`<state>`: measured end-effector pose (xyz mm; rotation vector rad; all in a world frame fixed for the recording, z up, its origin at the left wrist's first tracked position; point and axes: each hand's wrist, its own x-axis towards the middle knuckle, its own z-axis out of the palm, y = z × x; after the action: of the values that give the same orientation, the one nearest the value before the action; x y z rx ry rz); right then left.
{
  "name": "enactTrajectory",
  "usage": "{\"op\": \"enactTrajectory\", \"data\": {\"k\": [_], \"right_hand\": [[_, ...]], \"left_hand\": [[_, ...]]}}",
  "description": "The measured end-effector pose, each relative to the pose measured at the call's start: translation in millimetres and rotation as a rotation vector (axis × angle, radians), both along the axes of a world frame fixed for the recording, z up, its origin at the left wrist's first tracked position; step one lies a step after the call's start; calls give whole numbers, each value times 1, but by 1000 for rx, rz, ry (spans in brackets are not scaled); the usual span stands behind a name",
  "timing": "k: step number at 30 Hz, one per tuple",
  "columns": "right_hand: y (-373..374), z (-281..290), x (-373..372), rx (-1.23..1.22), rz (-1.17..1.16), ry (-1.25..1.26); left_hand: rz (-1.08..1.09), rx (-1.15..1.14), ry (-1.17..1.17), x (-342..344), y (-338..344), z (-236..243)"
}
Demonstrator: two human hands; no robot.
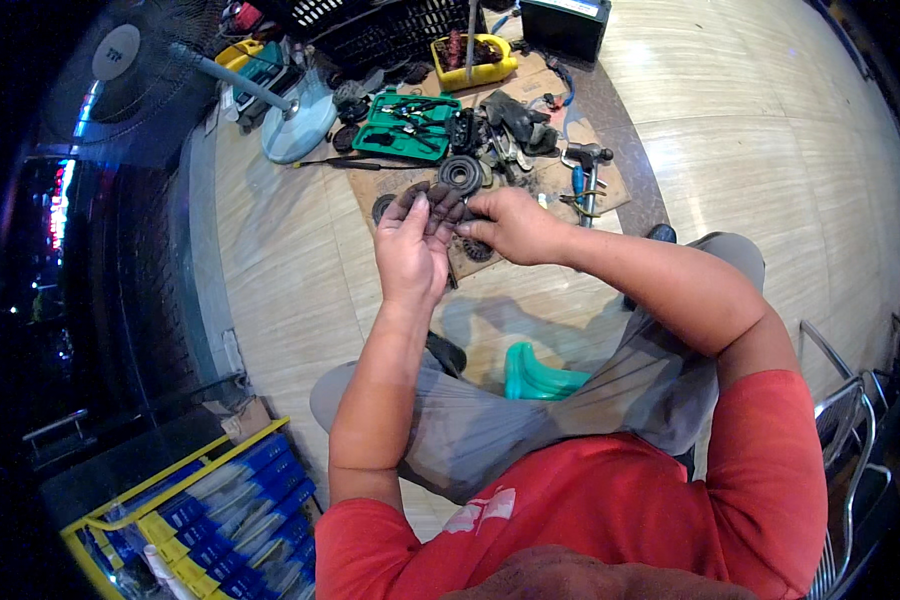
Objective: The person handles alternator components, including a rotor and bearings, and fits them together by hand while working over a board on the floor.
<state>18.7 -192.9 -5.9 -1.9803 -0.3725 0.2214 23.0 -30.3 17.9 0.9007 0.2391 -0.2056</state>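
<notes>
My left hand is turned palm up over the cardboard, its blackened fingers loosely stretched and its thumb lifted beside them. Against those fingertips, my right hand pinches with thumb and forefinger; whatever is between them is too small to make out. Just beyond the hands lies a round dark bearing-like ring. A toothed dark gear-like part shows partly beneath my right hand. Another dark round part sits by my left fingers, partly covered.
Farther off are a green tool case, dark gloves, a hammer and a yellow cut-open container of parts. A standing fan is at the left, a black battery at the back. A green stool shows below me.
</notes>
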Motion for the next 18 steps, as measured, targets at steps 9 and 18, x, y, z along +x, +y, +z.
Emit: {"op": "enactTrajectory", "data": {"k": [9, 18], "right_hand": [[-2, 6, 4, -5, 102, -142], [-24, 22, 12, -212, 315, -184]], "left_hand": [[-38, -26, -27, 3, 10, -3], [-322, -61, -52, 1, 5, 10]]}}
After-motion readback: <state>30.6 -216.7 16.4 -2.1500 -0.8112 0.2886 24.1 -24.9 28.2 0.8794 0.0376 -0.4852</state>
